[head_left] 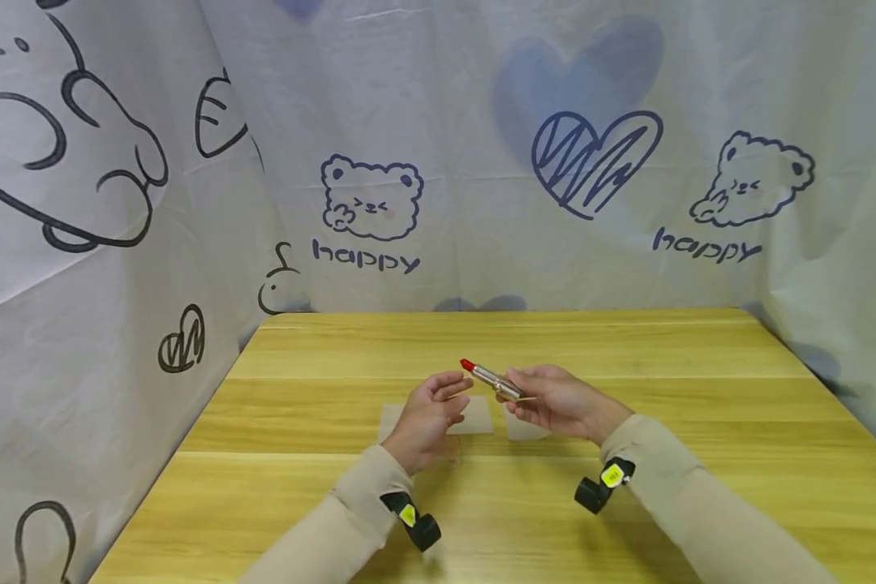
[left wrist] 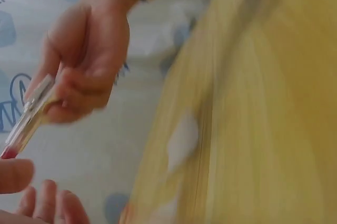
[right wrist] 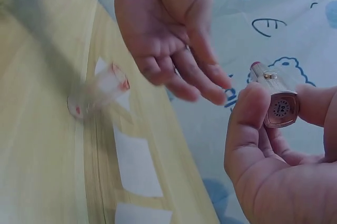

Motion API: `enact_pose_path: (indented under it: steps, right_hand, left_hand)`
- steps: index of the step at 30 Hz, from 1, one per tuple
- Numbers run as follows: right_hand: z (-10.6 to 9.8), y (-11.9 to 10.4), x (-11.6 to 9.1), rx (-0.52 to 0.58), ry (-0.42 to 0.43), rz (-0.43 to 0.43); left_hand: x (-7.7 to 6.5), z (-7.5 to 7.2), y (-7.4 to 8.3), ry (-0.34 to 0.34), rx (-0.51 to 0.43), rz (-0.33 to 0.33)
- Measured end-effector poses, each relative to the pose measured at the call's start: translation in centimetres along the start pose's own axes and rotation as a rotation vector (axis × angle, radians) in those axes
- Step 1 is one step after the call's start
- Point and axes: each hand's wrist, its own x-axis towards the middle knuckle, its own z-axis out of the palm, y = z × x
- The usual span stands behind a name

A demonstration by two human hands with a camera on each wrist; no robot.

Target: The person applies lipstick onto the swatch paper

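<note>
My right hand pinches a lipstick by its base between thumb and fingers, above the table. Its red bullet is out of the silvery case and points up and to the left. The right wrist view shows the base end of the lipstick with a round label on it. Beside the red tip is my left hand, its fingers loosely bent and holding nothing. In the right wrist view, that left hand is palm toward the camera, apart from the lipstick.
Pieces of white paper lie on the wooden table under the hands. A clear tube-like piece with red marks shows near the paper in the right wrist view. Printed white curtains hang at the back and sides.
</note>
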Motion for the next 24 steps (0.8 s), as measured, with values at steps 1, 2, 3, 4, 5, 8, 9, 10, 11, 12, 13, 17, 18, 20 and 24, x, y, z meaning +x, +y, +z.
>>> enact_pose_path:
  steps: [1,2,3,4,5,8,9,10,11,12,13,17,18,20,24]
  right_hand:
    - [-0.1,0.0,0.1,-0.015,0.007,-0.001]
    - [-0.1,0.0,0.3,-0.025,0.014,-0.003]
    - [-0.2,0.0,0.4,-0.036,0.021,-0.004]
    - [-0.2,0.0,0.6,-0.043,0.031,-0.006]
    - [-0.3,0.1,0.8,-0.048,0.04,-0.01]
    - [-0.5,0.5,1.5,-0.09,0.068,-0.042]
    - [-0.6,0.7,1.7,-0.116,0.083,-0.059]
    - [-0.6,0.9,2.0,-0.15,0.102,-0.076]
    - [-0.6,1.1,2.3,-0.194,0.124,-0.095]
    - [-0.6,1.2,2.5,-0.244,0.152,-0.111]
    - [-0.6,1.4,2.7,-0.299,0.18,-0.126]
    - [-0.2,1.8,3.5,-0.504,0.297,-0.153]
    - [-0.1,1.9,3.7,-0.555,0.32,-0.159]
    - [0.0,2.1,4.0,-0.648,0.36,-0.176]
    - [0.1,2.2,4.6,-0.831,0.407,-0.242]
  left_hand:
    - [0.0,-0.5,0.0,0.003,0.047,0.003]
    - [0.1,-1.0,-0.1,0.002,0.085,0.007]
    - [0.1,-1.5,-0.1,0.005,0.133,0.01]
    - [0.2,-2.0,-0.2,0.009,0.185,0.012]
    - [0.2,-2.5,-0.2,0.013,0.235,0.012]
    - [0.3,-4.0,-0.2,0.042,0.423,0.026]
    - [0.3,-4.4,-0.1,0.058,0.497,0.03]
    - [0.3,-4.8,0.0,0.07,0.572,0.034]
    - [0.3,-5.2,0.1,0.081,0.644,0.039]
    - [0.3,-5.6,0.2,0.089,0.718,0.047]
    - [0.3,-6.0,0.4,0.092,0.798,0.053]
    - [0.6,-7.6,0.6,0.054,1.032,0.077]
    - [0.8,-8.0,0.6,0.04,1.079,0.085]
    - [0.9,-8.8,0.6,0.007,1.146,0.099]
    - [1.4,-10.7,0.1,-0.087,1.264,0.169]
